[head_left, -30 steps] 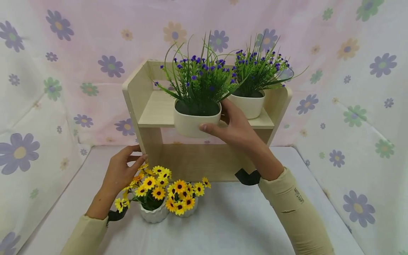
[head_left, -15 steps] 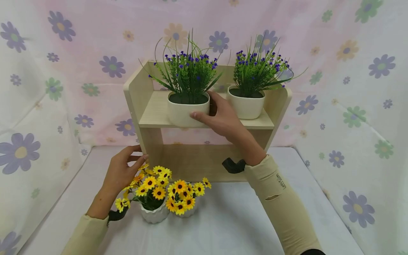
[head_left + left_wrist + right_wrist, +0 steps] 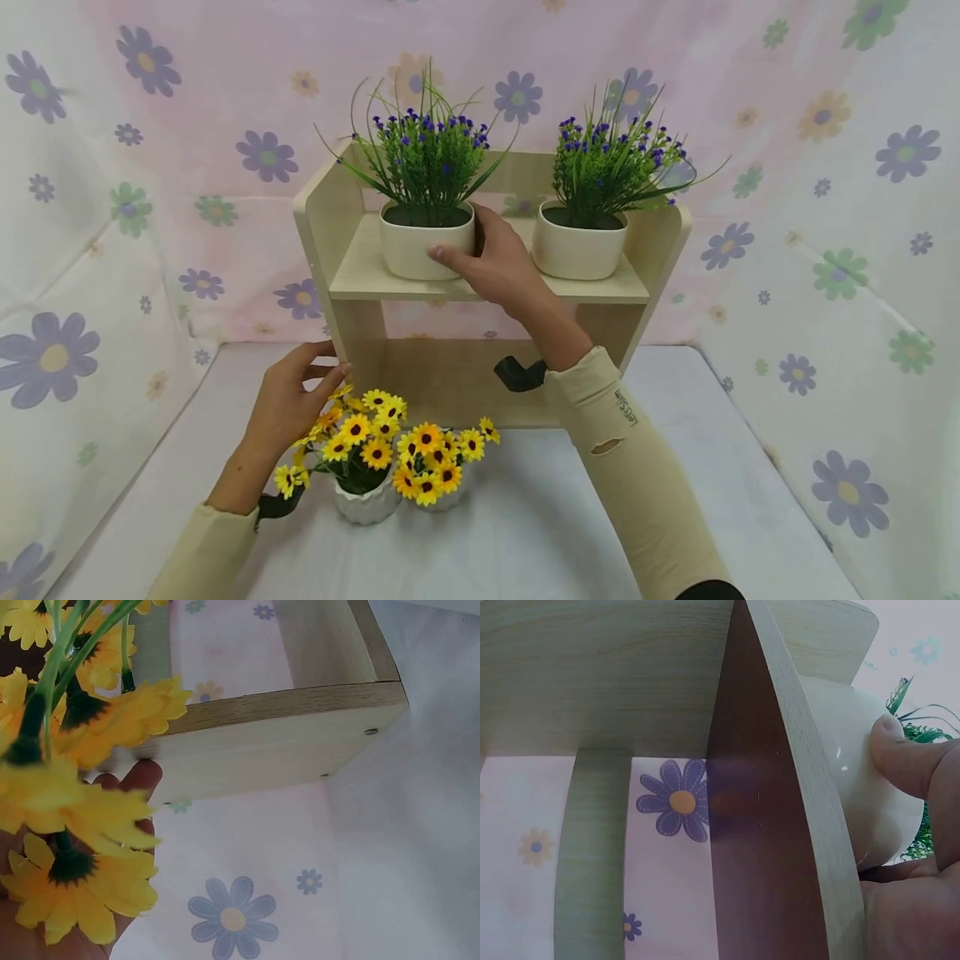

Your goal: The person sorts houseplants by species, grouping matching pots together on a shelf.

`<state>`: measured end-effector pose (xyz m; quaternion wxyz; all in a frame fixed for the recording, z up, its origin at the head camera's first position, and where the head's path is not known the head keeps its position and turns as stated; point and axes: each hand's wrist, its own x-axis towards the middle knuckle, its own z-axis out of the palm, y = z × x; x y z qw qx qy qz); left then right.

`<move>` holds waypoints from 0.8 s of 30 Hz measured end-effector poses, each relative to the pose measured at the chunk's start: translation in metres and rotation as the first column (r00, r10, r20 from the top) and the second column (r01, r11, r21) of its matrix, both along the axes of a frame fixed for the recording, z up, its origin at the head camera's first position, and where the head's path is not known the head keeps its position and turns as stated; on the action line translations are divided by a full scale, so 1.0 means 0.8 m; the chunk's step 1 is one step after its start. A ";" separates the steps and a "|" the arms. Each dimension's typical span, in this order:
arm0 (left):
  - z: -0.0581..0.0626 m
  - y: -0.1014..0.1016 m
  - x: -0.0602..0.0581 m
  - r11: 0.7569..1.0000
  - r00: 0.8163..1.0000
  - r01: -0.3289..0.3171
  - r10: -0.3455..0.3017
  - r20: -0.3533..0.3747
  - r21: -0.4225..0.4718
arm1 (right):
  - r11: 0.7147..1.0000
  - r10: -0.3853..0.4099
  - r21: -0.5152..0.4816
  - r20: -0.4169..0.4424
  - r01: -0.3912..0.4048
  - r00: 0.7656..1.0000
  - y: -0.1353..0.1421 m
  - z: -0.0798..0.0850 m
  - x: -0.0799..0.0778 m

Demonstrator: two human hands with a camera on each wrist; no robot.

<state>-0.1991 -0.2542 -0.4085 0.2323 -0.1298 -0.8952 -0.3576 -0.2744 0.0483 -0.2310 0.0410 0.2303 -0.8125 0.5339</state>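
Observation:
On the left half of the upper board of a wooden shelf (image 3: 345, 273) sits a cream pot of purple flowers (image 3: 420, 250). My right hand (image 3: 506, 262) grips this pot from its right side, thumb across the front. In the right wrist view, the thumb (image 3: 904, 761) lies on the smooth pot (image 3: 855, 772). A second purple-flowered pot (image 3: 581, 250) stands apart on the right. My left hand (image 3: 288, 400) holds the shelf's left side panel by its front edge; in the left wrist view, yellow flowers (image 3: 94, 892) hide much of that hand.
Two white pots of yellow flowers, the left pot (image 3: 367, 504) and the right pot (image 3: 447, 498), stand on the white cloth (image 3: 525, 533) before the shelf. A flower-print curtain (image 3: 240, 75) hangs behind and along both sides.
My right hand has carried the purple-flowered pot leftward and back, from in front of the shelf onto its upper board. The left hand stays at the side panel.

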 end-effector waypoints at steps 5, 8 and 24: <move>0.002 0.001 0.001 1.000 1.000 0.007 -0.007 -0.009 0.013 | 1.000 -0.017 0.020 -0.005 0.017 1.000 -0.009 0.004 -0.005; 0.001 0.000 0.001 1.000 1.000 0.008 -0.008 -0.009 0.008 | 0.999 -0.025 0.023 0.009 0.025 1.000 -0.013 0.005 -0.008; -0.001 -0.001 -0.001 1.000 1.000 0.008 -0.008 0.000 0.003 | 0.999 -0.048 -0.004 0.022 0.048 0.999 -0.018 0.002 -0.011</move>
